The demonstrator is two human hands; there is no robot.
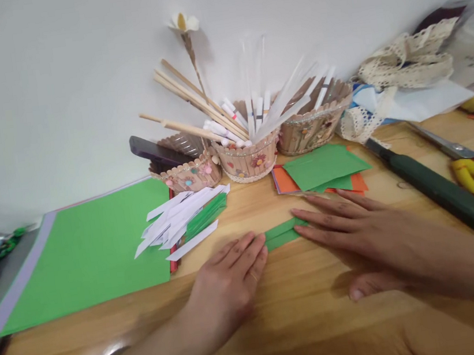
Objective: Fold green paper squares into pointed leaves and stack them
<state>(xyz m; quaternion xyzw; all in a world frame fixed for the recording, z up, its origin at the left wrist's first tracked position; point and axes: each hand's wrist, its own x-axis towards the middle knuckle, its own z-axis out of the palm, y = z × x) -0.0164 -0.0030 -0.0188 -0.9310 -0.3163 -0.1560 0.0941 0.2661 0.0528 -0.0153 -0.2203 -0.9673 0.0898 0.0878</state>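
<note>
A narrow green paper strip (pixel 283 233) lies flat on the wooden table (pixel 308 319), its long axis running left to right with the right end tipped slightly toward the wall; only the middle stretch shows, since each end sits under a hand. The left hand (pixel 229 283) rests palm down with its fingers pressed together and straight, fingertips on the strip's left end. The right hand (pixel 353 232) also lies flat, fingers a little spread, covering the right end, the thumb tucked beneath toward the table edge. One strip is being pressed (neither hand grips it). Behind it stand three small stick-built cups (pixel 247 158) holding sticks and pens. To the left is one large green sheet (pixel 94 254) with a loose pile of white and green strips (pixel 185 219), too overlapped to count. Folded green pieces (pixel 323 167) lie on orange paper.
</note>
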